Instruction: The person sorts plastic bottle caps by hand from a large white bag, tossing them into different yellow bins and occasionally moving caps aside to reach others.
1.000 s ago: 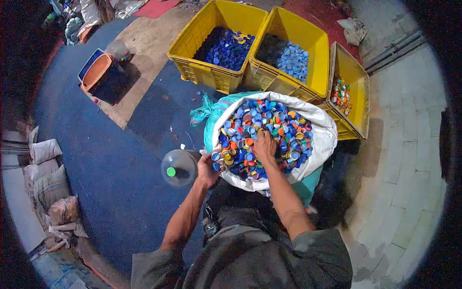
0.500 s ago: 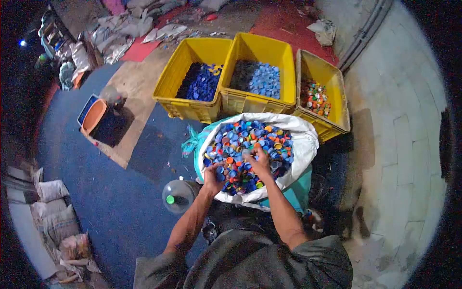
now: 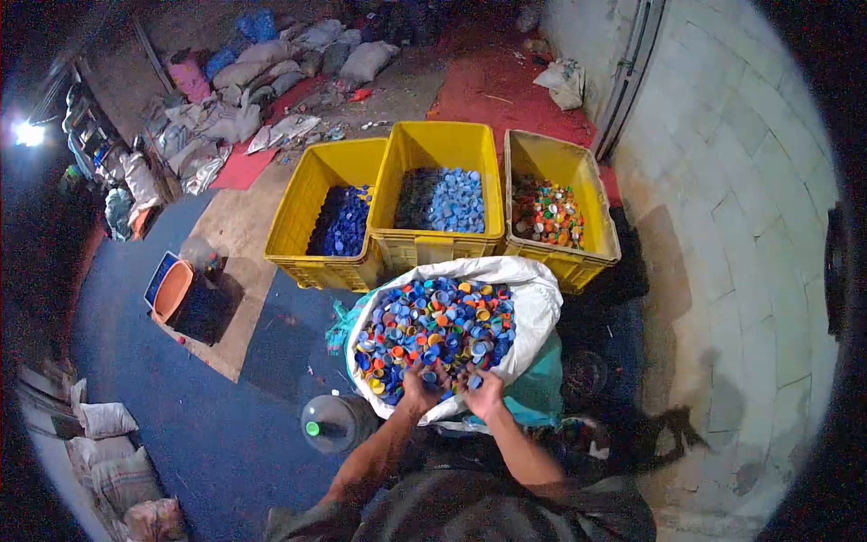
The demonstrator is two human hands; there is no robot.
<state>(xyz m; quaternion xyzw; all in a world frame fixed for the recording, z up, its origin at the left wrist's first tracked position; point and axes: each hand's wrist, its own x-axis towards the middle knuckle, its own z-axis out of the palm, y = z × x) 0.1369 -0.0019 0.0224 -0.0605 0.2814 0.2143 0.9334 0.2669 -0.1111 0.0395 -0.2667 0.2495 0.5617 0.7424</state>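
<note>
A white woven sack [image 3: 538,303] stands in front of me, its rolled-down mouth full of loose plastic bottle caps [image 3: 433,316], many blue, others orange, yellow, red and green. At the sack's near edge, my left hand [image 3: 421,392] is cupped palm up, fingers curled around a bluish cap [image 3: 430,379]. Close beside it, my right hand [image 3: 482,394] holds a light blue cap [image 3: 474,382] in its fingers. Whether more caps lie in either palm is hard to see.
Behind the sack stand a yellow crate of dark blue caps [image 3: 341,221], one of light blue caps [image 3: 458,200] and one of mixed orange and white caps [image 3: 551,217]. A large clear bottle [image 3: 339,425] is at left. An orange basin [image 3: 172,291] lies farther left, near a wall [image 3: 722,226] opposite.
Both hands have drawn back from the middle of the caps to the sack's near edge and come closer together. The view has tilted up, showing more of the far floor.
</note>
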